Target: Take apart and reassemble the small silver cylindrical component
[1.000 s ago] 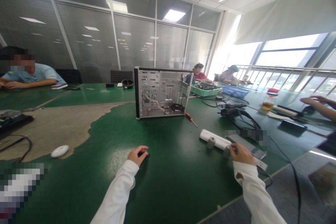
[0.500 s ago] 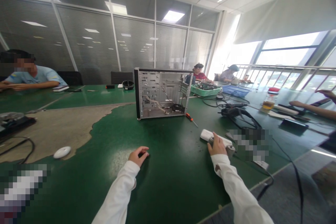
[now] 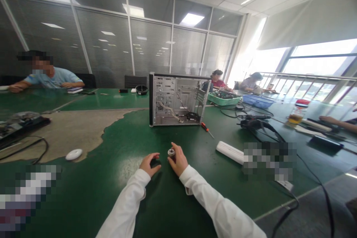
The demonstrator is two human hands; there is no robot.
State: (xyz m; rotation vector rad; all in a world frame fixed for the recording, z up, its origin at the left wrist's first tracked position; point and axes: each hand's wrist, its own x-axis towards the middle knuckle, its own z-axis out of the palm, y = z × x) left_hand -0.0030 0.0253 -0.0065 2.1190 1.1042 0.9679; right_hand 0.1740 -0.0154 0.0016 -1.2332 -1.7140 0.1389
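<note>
My right hand [image 3: 179,160] grips a small cylinder [image 3: 171,153] with a pale rim and a dark middle on its upper end; I cannot make out its exact kind. Just to its left, my left hand [image 3: 150,164] holds nothing, its thumb and fingers curved and apart above the green table [image 3: 167,200]. Beyond both hands stands a computer case [image 3: 178,98] with its side uncovered, showing cables and a metal frame. A screwdriver [image 3: 205,127] with an orange and black handle lies by the case's lower right corner.
A white power strip [image 3: 230,152] lies to the right, near black straps and cables [image 3: 260,124]. Farther back are a green basket [image 3: 225,99], a blue basket [image 3: 258,101] and a red-lidded jar [image 3: 298,112]. A white disc [image 3: 74,154] lies left. Several people sit around the table.
My right hand has moved left from beside the power strip, carrying the small cylinder close to my left hand. The view has shifted slightly left.
</note>
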